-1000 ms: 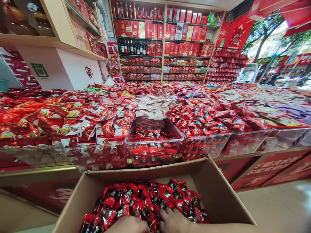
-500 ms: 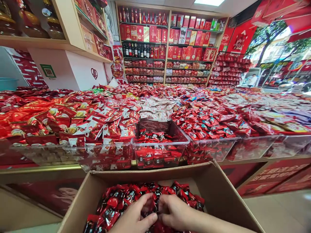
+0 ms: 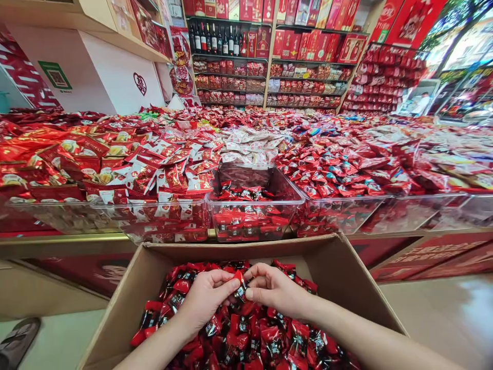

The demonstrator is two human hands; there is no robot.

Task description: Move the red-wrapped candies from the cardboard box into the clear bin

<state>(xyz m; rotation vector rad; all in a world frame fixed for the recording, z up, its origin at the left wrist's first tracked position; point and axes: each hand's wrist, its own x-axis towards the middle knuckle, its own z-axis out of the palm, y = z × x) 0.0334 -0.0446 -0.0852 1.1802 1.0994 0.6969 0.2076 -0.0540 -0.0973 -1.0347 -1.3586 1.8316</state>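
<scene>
A small red-and-black wrapped candy is pinched between my two hands, over the middle of a cardboard box. My left hand grips its left side with thumb and forefinger. From the right, my right hand holds the other side with bent fingers. Many matching candies fill the box below and around both hands. Just beyond the box stands a clear plastic bin, partly filled with the same red-and-black candies.
Heaped packets in clear bins flank it: red-and-white packets left, small red candies right. White packets lie behind. Shelves with bottles and red boxes line the back. A shoe shows on the floor at lower left.
My hands have risen slightly out of the pile, and the candy between them now shows clearly. The view has tilted down, showing more of the box.
</scene>
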